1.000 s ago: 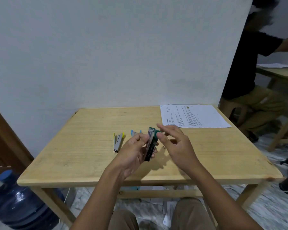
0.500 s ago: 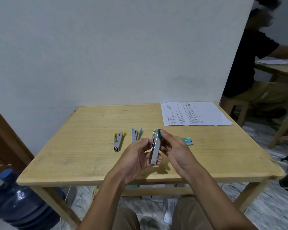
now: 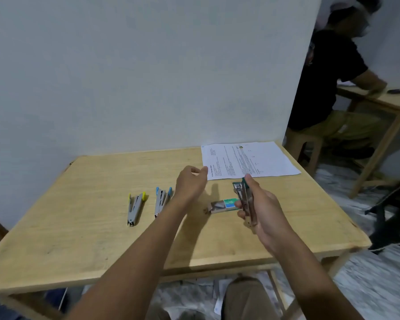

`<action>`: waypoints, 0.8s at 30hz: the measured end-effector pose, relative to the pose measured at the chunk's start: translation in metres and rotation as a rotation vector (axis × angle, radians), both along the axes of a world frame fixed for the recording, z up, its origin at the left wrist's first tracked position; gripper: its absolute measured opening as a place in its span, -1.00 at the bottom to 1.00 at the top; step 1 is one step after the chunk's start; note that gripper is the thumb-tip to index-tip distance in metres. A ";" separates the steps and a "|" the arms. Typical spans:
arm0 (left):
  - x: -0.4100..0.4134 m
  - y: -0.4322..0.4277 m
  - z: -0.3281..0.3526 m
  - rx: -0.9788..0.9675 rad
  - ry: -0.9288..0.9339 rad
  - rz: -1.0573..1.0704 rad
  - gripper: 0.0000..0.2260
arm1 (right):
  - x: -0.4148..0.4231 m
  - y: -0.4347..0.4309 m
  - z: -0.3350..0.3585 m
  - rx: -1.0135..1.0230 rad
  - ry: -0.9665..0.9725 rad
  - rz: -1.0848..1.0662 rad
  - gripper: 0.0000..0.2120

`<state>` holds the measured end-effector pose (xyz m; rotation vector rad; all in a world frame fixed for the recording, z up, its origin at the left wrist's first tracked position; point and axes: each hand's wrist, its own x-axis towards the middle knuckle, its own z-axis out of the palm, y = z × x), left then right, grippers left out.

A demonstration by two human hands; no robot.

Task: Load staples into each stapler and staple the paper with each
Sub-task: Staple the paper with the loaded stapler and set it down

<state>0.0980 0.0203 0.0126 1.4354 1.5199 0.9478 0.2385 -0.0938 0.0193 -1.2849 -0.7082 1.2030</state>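
The right hand (image 3: 263,211) grips the green stapler (image 3: 244,197) with curled fingers above the table (image 3: 90,227), near the staple box (image 3: 222,205), while the left hand (image 3: 189,184), fingers loosely curled around nothing, hovers beside the paper (image 3: 247,160).

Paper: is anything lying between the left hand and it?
Nothing visible does. The left hand is right at the near left corner of the paper. The staple box lies nearer and off to the right, and the right hand holds the green stapler clear of that path.
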 end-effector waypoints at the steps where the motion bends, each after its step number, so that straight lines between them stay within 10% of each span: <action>1: 0.012 0.016 -0.005 -0.035 0.094 0.003 -0.55 | 0.010 0.003 0.002 -0.031 -0.023 -0.018 -0.50; 9: 0.075 0.074 -0.023 -0.155 0.533 0.174 -0.30 | 0.071 0.027 0.007 -0.043 -0.064 -0.135 -0.49; 16: 0.079 0.094 -0.025 -0.249 0.496 0.170 -0.67 | 0.089 0.041 -0.001 -0.084 -0.177 -0.165 -0.61; 21: 0.051 0.085 -0.018 -0.092 -0.025 0.044 -0.98 | 0.089 0.041 -0.008 -0.094 -0.338 -0.170 -0.67; 24: 0.023 0.057 0.003 -0.063 -0.355 -0.084 -0.85 | 0.089 0.043 -0.006 -0.115 -0.362 -0.223 -0.73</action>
